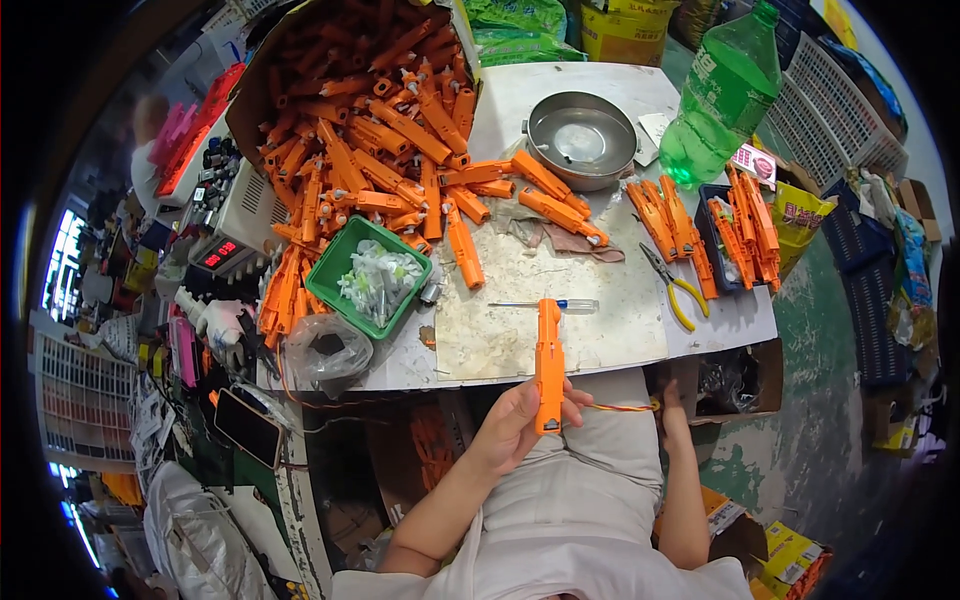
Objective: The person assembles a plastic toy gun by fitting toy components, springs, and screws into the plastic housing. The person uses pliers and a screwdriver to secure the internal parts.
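Over my lap, at the table's front edge, my left hand (515,425) grips a long orange plastic housing (549,370) held upright. Twisted red and yellow wires (620,407) run from its lower end to the right. My right hand (676,420) is at their far end, beside my right thigh; its fingers look closed on the wires, though they are partly hidden. Just beyond the held housing lies a screwdriver (570,306) with a clear and blue handle. Pliers with yellow handles (684,298) rest on the table to the right.
A large box (245,110) spills many similar orange housings (385,135) onto the table (560,350). Around stand a green tray of small white parts (365,320), a round metal bowl (580,140), a green bottle (715,100) and a dark bin of housings (715,205).
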Demonstrator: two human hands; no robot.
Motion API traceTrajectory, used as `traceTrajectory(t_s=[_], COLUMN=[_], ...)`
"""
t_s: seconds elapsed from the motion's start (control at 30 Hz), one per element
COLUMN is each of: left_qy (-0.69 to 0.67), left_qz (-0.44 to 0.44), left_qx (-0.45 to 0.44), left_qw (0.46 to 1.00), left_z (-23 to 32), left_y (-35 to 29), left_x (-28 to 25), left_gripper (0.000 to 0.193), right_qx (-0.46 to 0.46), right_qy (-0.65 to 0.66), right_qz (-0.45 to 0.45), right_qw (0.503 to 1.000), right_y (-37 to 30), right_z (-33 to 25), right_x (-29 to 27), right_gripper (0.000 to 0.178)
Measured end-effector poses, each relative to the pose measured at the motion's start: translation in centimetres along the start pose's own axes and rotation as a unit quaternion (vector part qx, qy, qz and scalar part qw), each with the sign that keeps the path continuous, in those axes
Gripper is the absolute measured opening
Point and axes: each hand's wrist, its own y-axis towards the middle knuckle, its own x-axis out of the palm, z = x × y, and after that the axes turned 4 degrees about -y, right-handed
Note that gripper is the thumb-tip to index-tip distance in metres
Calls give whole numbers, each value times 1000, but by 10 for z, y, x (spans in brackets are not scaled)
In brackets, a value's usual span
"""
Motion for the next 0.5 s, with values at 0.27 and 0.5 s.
traceTrajectory(t_s=[0.27,0.5], left_qy=[38,129], left_qz=[6,53], left_qx=[3,30], left_qw=[999,990], left_z=[-1,1], left_y=[-4,0], left_x=[1,2], left_gripper=[43,43], right_qx=[27,-183], right_qy=[104,386], right_qz=[-57,-45], right_qw=[993,903], right_y=[24,-70], right_z=[0,-71], right_x=[17,29], right_gripper=[49,15])
